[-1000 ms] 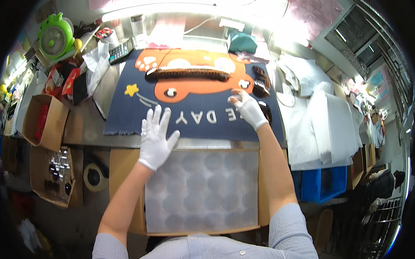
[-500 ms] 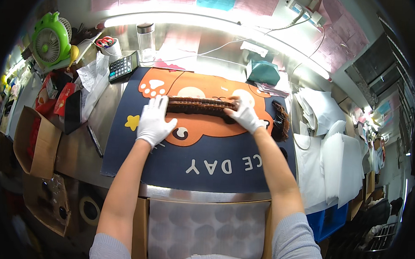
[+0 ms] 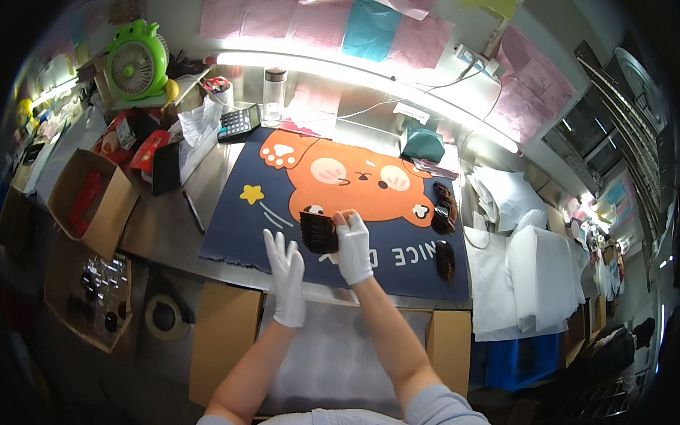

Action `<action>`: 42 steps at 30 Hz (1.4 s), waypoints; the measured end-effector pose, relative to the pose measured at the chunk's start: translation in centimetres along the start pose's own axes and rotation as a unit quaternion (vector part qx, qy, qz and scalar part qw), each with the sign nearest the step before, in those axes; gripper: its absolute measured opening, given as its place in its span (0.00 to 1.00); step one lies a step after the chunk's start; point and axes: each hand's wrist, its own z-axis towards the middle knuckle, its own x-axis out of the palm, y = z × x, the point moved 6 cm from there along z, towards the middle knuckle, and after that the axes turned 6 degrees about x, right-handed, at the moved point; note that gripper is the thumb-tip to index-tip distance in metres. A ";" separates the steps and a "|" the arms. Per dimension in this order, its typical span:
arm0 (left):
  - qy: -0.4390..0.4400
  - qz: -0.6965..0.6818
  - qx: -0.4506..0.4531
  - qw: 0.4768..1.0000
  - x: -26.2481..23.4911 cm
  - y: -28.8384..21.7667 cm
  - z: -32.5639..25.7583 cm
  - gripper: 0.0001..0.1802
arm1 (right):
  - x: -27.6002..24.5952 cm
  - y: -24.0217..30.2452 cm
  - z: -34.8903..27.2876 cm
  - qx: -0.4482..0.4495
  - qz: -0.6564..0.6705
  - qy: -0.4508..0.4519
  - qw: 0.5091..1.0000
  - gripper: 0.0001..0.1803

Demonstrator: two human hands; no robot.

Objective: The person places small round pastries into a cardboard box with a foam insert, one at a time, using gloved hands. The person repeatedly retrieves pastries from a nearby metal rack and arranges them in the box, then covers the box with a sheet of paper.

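Observation:
My right hand [image 3: 356, 249], in a white glove with bare fingertips showing, grips a short block of dark brown toothed pieces, like stacked hair combs [image 3: 319, 233]. It is held above the near part of the desk mat [image 3: 234, 235], which is dark blue with an orange bear. My left hand [image 3: 284, 274], also gloved, is raised just left of the block with its fingers spread and nothing in it. Two bunches lie on the mat's right side: glossy brown pieces [image 3: 444, 209] and a smaller dark bunch [image 3: 445, 261].
White sheets [image 3: 536, 272] are piled right of the mat, above a blue crate [image 3: 522, 361]. A calculator [image 3: 239, 123], clear bottle [image 3: 273, 98] and green fan [image 3: 138, 64] stand at the back left. Cardboard boxes [image 3: 115, 205] sit at the left; another box [image 3: 227, 336] is below the table edge.
Both hands have come back toward me from the bear. The long toothed row between them is gone from there; a short block is now in my right hand. The view has tilted up.

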 end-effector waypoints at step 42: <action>0.042 -0.021 -0.287 0.957 -11.2 -3.7 -18.6 0.22 | -18.2 -2.0 -18.0 0.121 -0.774 -0.089 0.616 0.12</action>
